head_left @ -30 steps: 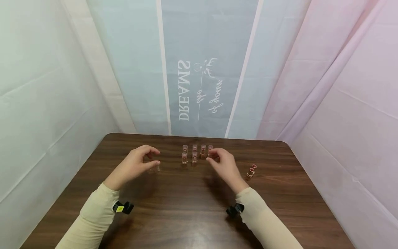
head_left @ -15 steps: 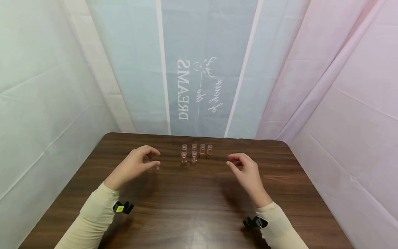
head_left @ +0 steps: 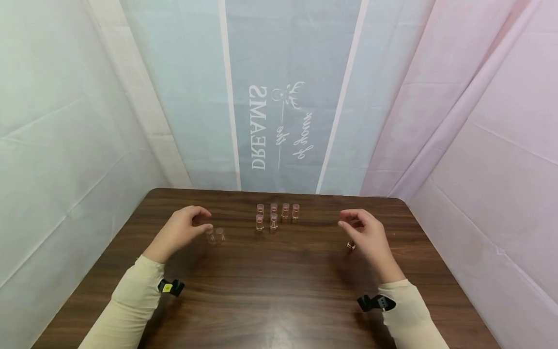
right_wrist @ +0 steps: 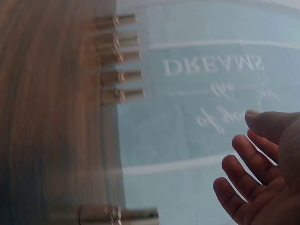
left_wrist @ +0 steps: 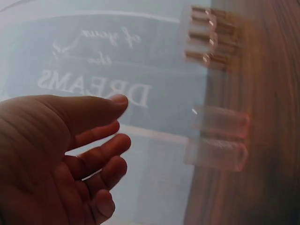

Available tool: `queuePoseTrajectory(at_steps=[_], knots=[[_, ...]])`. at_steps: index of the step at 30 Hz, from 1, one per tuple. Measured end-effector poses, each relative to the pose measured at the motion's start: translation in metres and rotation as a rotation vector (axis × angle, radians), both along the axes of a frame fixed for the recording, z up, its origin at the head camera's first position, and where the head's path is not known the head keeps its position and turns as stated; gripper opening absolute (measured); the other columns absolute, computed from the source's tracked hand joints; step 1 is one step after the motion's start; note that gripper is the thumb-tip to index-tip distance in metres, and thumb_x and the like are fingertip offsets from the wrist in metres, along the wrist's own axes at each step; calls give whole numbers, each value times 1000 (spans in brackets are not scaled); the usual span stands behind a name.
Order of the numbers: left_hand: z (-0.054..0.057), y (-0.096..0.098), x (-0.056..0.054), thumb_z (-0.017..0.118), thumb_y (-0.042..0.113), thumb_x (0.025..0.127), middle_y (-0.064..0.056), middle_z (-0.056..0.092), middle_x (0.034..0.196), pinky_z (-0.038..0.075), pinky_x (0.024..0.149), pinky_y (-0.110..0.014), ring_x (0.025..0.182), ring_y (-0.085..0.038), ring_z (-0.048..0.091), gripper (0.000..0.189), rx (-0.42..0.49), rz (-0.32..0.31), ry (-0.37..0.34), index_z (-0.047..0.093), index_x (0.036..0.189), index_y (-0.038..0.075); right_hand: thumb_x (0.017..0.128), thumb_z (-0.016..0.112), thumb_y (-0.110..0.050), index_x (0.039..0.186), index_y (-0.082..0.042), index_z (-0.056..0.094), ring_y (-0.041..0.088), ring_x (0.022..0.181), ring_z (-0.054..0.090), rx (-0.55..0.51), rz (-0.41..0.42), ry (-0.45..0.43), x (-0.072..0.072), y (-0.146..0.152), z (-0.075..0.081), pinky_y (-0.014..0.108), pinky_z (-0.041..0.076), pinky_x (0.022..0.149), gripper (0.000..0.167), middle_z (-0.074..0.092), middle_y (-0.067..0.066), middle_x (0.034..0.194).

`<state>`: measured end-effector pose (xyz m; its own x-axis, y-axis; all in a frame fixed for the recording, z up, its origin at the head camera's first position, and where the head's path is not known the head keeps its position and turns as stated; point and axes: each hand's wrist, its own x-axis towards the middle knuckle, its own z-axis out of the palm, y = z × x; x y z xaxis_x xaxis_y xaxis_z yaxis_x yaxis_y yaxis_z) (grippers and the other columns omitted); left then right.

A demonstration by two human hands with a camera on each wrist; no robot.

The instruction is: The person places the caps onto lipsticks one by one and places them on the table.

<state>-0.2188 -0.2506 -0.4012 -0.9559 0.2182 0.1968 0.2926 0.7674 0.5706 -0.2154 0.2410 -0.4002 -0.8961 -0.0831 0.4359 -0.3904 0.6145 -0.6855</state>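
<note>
Both hands hover over the table with nothing in them. My left hand (head_left: 180, 231) has loosely bent fingers and thumb apart, just left of two clear pinkish caps (head_left: 220, 235) standing side by side; the left wrist view shows the nearest cap (left_wrist: 218, 154) beyond the fingers. My right hand (head_left: 368, 237), fingers also loosely bent, overlaps a small gold lipstick tube (head_left: 350, 245) without a cap; the right wrist view shows a gold tube (right_wrist: 117, 215) low in the frame. Between the hands, several capped lipstick tubes (head_left: 273, 223) stand upright in two rows.
The dark wood table (head_left: 270, 291) ends at a back edge close behind the rows. A pale blue cloth with lettering (head_left: 279, 126) hangs there, and white cloth walls (head_left: 488, 184) rise at both sides.
My right hand has left the rightmost capped tube and moved right to the uncapped tubes, now partly covering them. My left hand has drawn slightly left, showing the two clear caps more fully.
</note>
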Motion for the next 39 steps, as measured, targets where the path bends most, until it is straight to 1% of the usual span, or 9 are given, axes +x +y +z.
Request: queuePoseTrajectory(at_steps=[6,12,17,21,25,30,33,37,39], knots=[[-19,-8,-10,79,26,92,-11,72,109,54,84,-48,98,-26,67,32,-57,50,-58,70,116,6,95,76,-18,119,-8,71,20,90,66,5,-27,-53,-6,19,1,12,51,75,26,71,6,110],[-34,-10,-14,81,30,90,-6,72,101,55,80,-45,93,-23,67,34,-78,83,-97,71,112,6,96,75,-21,122,-8,70,24,91,67,6,-23,-144,-14,35,-8,19,54,71,29,71,9,111],[-42,-8,-16,81,31,90,-4,70,97,55,77,-42,88,-18,65,32,-85,93,-157,71,109,6,98,73,-27,126,-10,67,24,99,67,25,2,-265,-20,55,-21,24,55,76,34,70,14,120],[-44,-7,-17,81,29,90,-3,70,95,54,75,-40,85,-17,64,28,-84,95,-161,71,106,7,100,69,-25,131,-9,64,26,107,65,28,19,-371,-23,74,-32,26,55,79,36,66,17,128],[-43,-5,-17,80,26,91,-4,70,93,53,72,-38,83,-16,64,24,-75,87,-156,71,103,8,100,66,-12,135,-2,61,29,112,64,63,68,-400,-27,86,-45,24,53,81,37,66,19,127],[-35,-9,-14,76,23,94,-3,70,94,53,70,-35,83,-16,64,17,-79,76,-136,71,103,10,95,71,-4,131,1,63,22,104,66,90,118,-418,-33,90,-60,24,54,76,37,70,18,120],[-24,-14,-10,74,22,95,-2,70,94,53,70,-35,85,-16,65,14,-80,81,-109,70,103,11,93,73,-4,126,1,65,19,100,66,123,135,-417,-36,90,-66,24,54,76,35,72,16,114],[-6,-17,-4,73,21,96,-3,71,95,54,73,-39,88,-19,65,15,-78,81,-73,70,105,9,93,73,-4,125,2,65,24,104,66,156,175,-405,-37,90,-71,24,52,82,34,72,13,111],[2,-15,0,73,21,96,-3,71,95,54,74,-39,88,-18,65,15,-81,73,-60,70,105,10,93,73,-4,127,2,65,27,107,66,165,200,-399,-38,90,-73,28,52,87,36,72,12,113]])
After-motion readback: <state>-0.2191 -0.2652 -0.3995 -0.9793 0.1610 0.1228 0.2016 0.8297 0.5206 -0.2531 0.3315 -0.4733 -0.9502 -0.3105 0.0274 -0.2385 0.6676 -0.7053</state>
